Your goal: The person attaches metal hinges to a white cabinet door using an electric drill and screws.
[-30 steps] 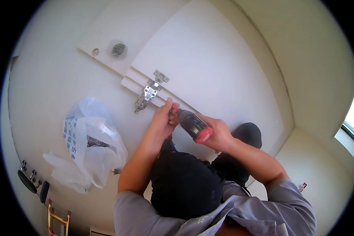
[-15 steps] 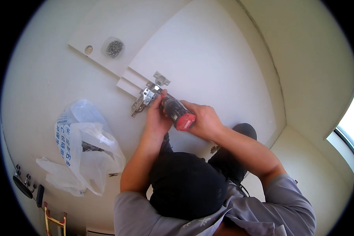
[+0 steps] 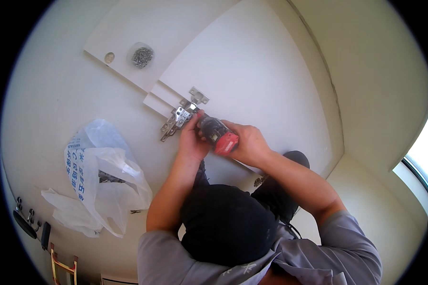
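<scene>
My right hand (image 3: 250,143) is wrapped around a black cordless drill (image 3: 214,130) with a red rear end. The drill's nose points toward metal cabinet hinges at the edge of a stack of white boards. My left hand (image 3: 193,141) is closed around the front of the drill, its fingertips close beside the hinges; the bit is mostly hidden. One hinge (image 3: 198,96) has its mounting plate over the top board (image 3: 252,61). Several more hinges (image 3: 175,121) lie bunched together just to the left, by the board's corner.
A clear tub of screws (image 3: 141,57) rests on another white board (image 3: 169,31), near a round cup hole (image 3: 109,58). A white plastic bag (image 3: 114,180) with metal parts inside lies on the left. Another hinge (image 3: 258,181) sits by my knee. A ladder (image 3: 64,267) shows at lower left.
The view has shifted slightly, so the boards and hinges sit a little further right. The drill's red end has moved slightly away from me. Both hands keep their hold.
</scene>
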Demonstrator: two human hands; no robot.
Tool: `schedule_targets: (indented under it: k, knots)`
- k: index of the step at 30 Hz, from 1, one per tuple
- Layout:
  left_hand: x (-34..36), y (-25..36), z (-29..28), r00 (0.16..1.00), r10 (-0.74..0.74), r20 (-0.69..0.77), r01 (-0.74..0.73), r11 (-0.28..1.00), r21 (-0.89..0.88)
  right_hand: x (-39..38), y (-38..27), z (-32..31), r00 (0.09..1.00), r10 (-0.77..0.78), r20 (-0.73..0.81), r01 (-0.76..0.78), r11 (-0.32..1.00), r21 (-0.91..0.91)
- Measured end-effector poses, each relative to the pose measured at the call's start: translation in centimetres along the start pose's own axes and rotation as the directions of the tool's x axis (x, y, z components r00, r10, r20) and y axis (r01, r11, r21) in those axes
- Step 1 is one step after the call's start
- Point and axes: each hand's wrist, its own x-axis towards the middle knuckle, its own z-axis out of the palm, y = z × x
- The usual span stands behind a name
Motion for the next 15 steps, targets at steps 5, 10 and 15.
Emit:
schedule_targets:
  k: [5, 10, 15]
  knots:
    - [0.11, 0.02, 0.03, 1.0, 0.003, -0.004, -0.003, 1.0, 0.016, 0.17, 0.24, -0.06, 1.0, 0.001, 0.016, -0.001, 1.0, 0.017]
    - [0.05, -0.01, 0.27, 1.0, 0.006, -0.01, -0.006, 1.0, 0.02, 0.21, 0.64, 0.04, 1.0, -0.011, -0.001, 0.011, 1.0, 0.007]
    - [-0.11, -0.04, 0.4, 1.0, 0.013, -0.003, -0.013, 0.999, 0.033, 0.36, 0.42, -0.44, 1.0, -0.01, 0.013, 0.01, 1.0, 0.008]
